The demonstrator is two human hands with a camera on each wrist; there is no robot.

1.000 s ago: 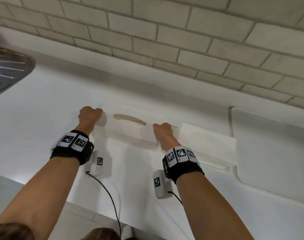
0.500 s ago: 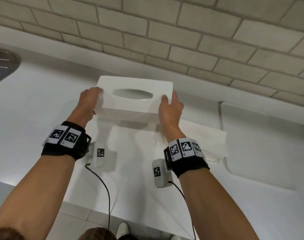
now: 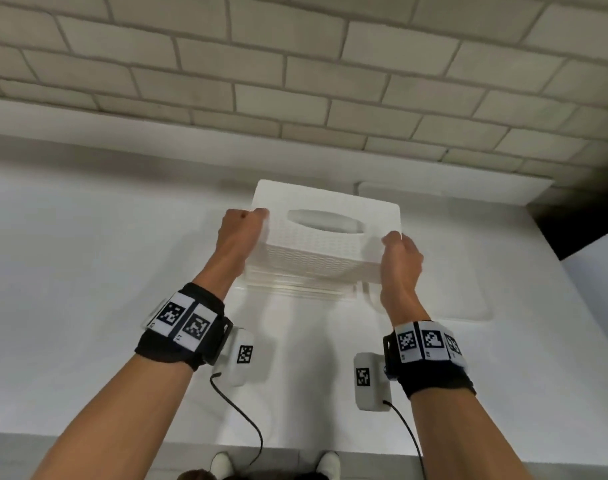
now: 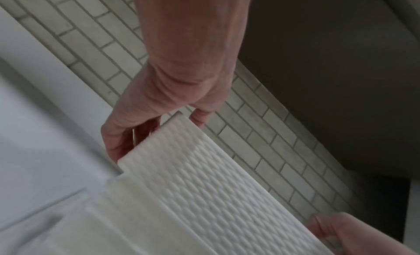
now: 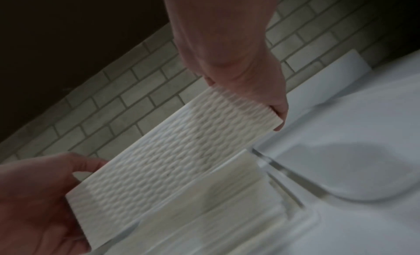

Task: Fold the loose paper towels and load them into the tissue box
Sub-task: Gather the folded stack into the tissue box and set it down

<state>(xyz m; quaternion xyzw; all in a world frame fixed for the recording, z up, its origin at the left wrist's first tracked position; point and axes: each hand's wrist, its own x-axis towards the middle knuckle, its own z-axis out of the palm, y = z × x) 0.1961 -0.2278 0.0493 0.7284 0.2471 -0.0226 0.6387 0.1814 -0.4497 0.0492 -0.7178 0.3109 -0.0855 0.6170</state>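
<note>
A white tissue box (image 3: pixel 325 252) with a woven texture and an oval slot on top is held off the counter, tilted toward me. My left hand (image 3: pixel 247 221) grips its left end and my right hand (image 3: pixel 396 242) grips its right end. Directly under it lies a stack of folded paper towels (image 3: pixel 295 289), partly covered by the box. The left wrist view shows my left hand (image 4: pixel 145 133) curled round the box (image 4: pixel 204 178) end above the towels (image 4: pixel 113 214). In the right wrist view my right hand (image 5: pixel 268 104) clasps the box (image 5: pixel 172 151) over the towels (image 5: pixel 216 196).
A white counter (image 3: pixel 88 271) runs below a grey brick wall (image 3: pixel 295 81). A raised white board (image 3: pixel 447 258) lies right of the stack. A dark gap (image 3: pixel 572 230) opens at the far right. The counter's front edge (image 3: pixel 122 436) is near me, with cables hanging from my wrists.
Both hands lifted the tissue box off the counter and carried it to the right, so it now hangs over the stack of folded towels that lay beside it.
</note>
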